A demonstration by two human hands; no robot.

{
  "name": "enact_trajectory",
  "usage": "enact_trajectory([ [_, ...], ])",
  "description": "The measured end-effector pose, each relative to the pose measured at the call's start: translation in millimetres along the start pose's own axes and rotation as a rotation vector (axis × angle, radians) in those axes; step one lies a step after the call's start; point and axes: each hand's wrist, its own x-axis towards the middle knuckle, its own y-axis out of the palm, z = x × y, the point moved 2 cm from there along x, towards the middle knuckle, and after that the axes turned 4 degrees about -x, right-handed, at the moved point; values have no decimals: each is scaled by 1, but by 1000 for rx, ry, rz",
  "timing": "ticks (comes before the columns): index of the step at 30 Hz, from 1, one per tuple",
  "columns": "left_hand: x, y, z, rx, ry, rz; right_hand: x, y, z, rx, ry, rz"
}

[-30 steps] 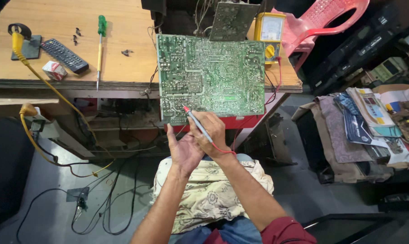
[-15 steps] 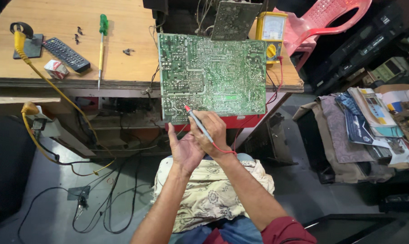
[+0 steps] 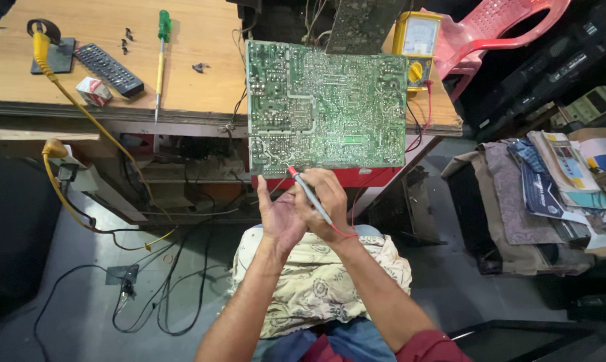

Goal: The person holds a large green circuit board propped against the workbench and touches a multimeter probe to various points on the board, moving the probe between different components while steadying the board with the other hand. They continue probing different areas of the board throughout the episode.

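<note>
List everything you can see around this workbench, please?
green printed circuit board: one, propped against bench edge
red-tipped grey test probe: one, tip at board's lower edge
yellow analogue meter: one, bench, behind board
green-handled screwdriver: one, benchtop
black remote control: one, benchtop left
pink plastic chair: one, upper right
wooden bench: one, brown
left hand: one, open, beside the probe
right hand: one, holding probe

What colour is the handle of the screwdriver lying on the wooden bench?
Green, on the screwdriver; the head view shows it.
</note>
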Motion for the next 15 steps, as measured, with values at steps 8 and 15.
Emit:
enact_trajectory([
  [8, 2, -5, -1, -23, 7, -25, -4, -7, -4, 25, 78, 25],
  [15, 0, -2, -1, -26, -28, 20, -6, -6, -7, 34, 128, 33],
])
